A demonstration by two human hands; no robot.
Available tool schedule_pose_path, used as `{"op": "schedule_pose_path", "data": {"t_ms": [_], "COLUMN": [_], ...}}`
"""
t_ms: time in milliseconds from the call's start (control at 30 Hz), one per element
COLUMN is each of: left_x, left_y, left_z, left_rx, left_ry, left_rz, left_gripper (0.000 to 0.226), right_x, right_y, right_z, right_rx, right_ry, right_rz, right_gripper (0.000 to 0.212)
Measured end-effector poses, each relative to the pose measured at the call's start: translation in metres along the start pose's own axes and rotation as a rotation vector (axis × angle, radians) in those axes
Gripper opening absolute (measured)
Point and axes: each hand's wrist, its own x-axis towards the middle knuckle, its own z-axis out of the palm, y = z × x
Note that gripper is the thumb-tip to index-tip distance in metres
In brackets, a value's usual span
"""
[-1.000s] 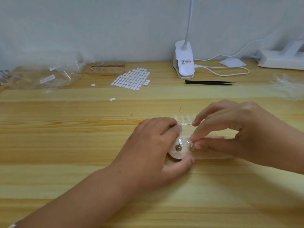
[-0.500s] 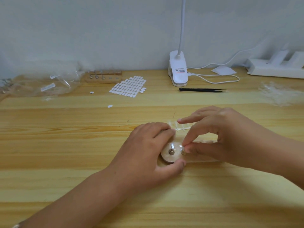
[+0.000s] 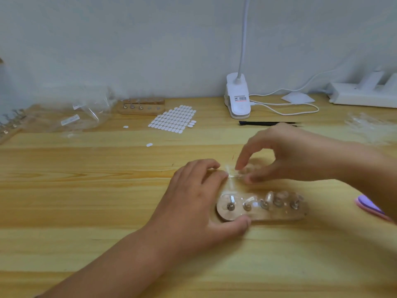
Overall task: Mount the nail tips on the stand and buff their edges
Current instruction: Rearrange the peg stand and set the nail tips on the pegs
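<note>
Head view, the only one.

The stand [image 3: 261,211] lies on the counter [image 3: 86,190] in front of the person. Its long axis runs left to right, with a row of metal pegs along the top. It is an oblong slab with rounded ends, pale wood or clear acrylic; blur hides which.

The strip of nail tips [image 3: 233,174] sits just beyond the stand's left half, right between the fingertips of both hands. It is thin, clear, glossy plastic and hard to make out.

The left hand [image 3: 193,203] spans the stand's left end. Its thumb hooks the near edge and its curled fingers reach over the far side, the index tip touching the strip.

The right hand [image 3: 296,155] arches over from the right, index and thumb nearly closed and pinching at the strip. The hand is motion-blurred, so that grip is my read of it.

The pegs towards the right seem to carry clear tips, and the left two look bare. My judgement is that the next tip goes toward the person and down onto a left peg. Both hands are about equally near, but the right does the fine work.

A lilac buffer [image 3: 369,206] lies near the stand's right end, partly under the right forearm and untouched.

At the back of the counter:
- a sheet of white adhesive tabs [image 3: 174,119]
- a second wooden stand [image 3: 141,106]
- a white clip lamp [image 3: 238,100]
- a black tool [image 3: 266,123]
</note>
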Motion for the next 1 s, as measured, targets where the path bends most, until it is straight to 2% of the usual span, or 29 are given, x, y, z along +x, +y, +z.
{"op": "schedule_pose_path", "data": {"t_ms": [67, 333, 500, 733, 867, 1000], "left_x": [0.000, 0.003, 0.003, 0.003, 0.002, 0.004], "left_y": [0.000, 0.001, 0.002, 0.005, 0.006, 0.006], "left_z": [0.000, -0.001, -0.002, -0.004, -0.004, -0.005], "left_rx": [0.006, 0.006, 0.020, 0.069, 0.110, 0.153], "left_ry": [0.005, -0.003, -0.013, -0.027, -0.027, -0.080], "left_rz": [0.010, 0.037, 0.041, 0.051, 0.074, 0.103], "left_gripper": [0.086, 0.083, 0.081, 0.077, 0.072, 0.077], "right_x": [0.005, 0.014, 0.011, 0.018, 0.017, 0.014], "right_y": [-0.002, -0.004, 0.001, 0.006, 0.004, 0.005], "right_z": [0.009, 0.023, 0.017, 0.030, 0.030, 0.026], "right_rx": [-0.047, -0.084, 0.003, -0.026, -0.068, -0.008], "right_ry": [-0.044, 0.082, 0.081, 0.200, 0.220, 0.167], "right_rz": [-0.001, -0.074, -0.125, -0.180, -0.220, -0.176], "right_gripper": [0.023, 0.031, 0.029, 0.008, 0.009, 0.012]}}
